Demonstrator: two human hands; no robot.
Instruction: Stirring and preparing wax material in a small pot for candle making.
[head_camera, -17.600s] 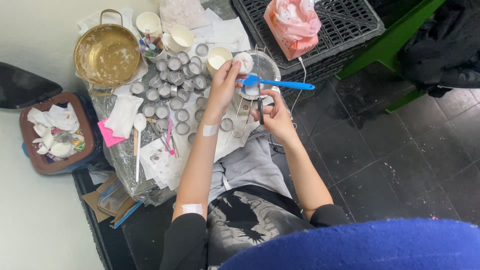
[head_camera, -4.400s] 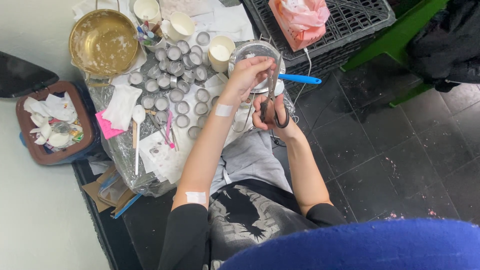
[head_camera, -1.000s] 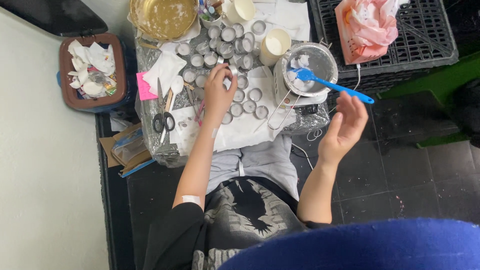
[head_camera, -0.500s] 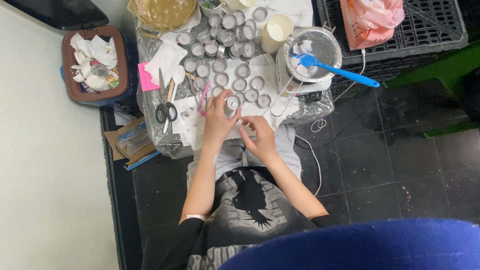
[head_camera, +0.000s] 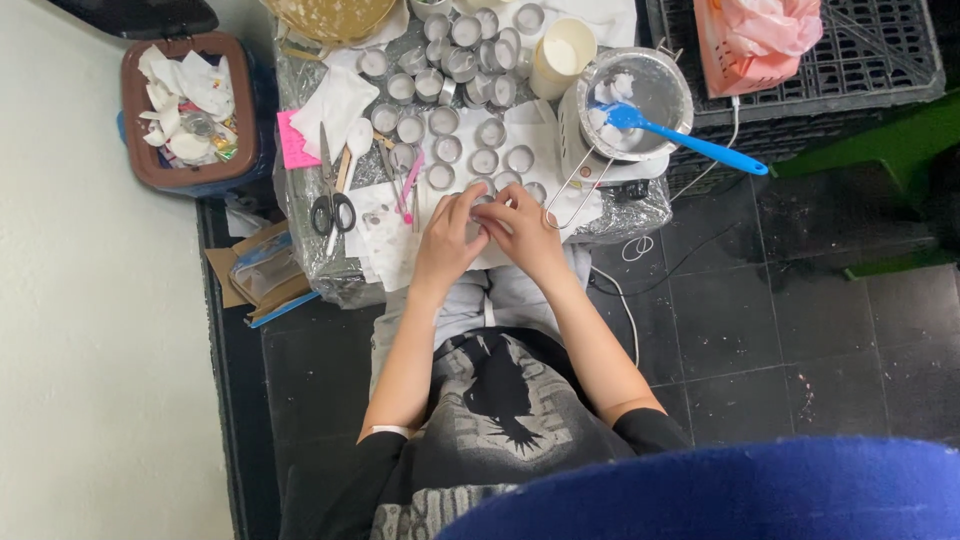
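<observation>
My left hand (head_camera: 447, 240) and my right hand (head_camera: 520, 228) meet at the near edge of a low foil-covered table (head_camera: 620, 205). Both hold one small round metal tealight cup (head_camera: 484, 203) between their fingertips; the fingers hide most of it. Several more metal cups (head_camera: 447, 148) stand in rows just beyond my hands. To the right, a metal pot (head_camera: 655, 95) with white wax chunks holds a blue spatula (head_camera: 690, 143) and sits on a small white burner. A cream candle cup (head_camera: 562, 52) stands beside it.
Black-handled scissors (head_camera: 329, 205), a wooden spoon (head_camera: 352, 150) and a pink tool (head_camera: 408, 185) lie left of my hands. A brown bin (head_camera: 137, 150) of paper scraps stands far left. A black crate (head_camera: 860, 50) with a pink bag (head_camera: 770, 28) is at the right. Cardboard (head_camera: 255, 275) lies on the dark tiled floor.
My right hand came in from the open air at the right and joined the left hand on a cup. Both hands drew the cup toward the table's near edge.
</observation>
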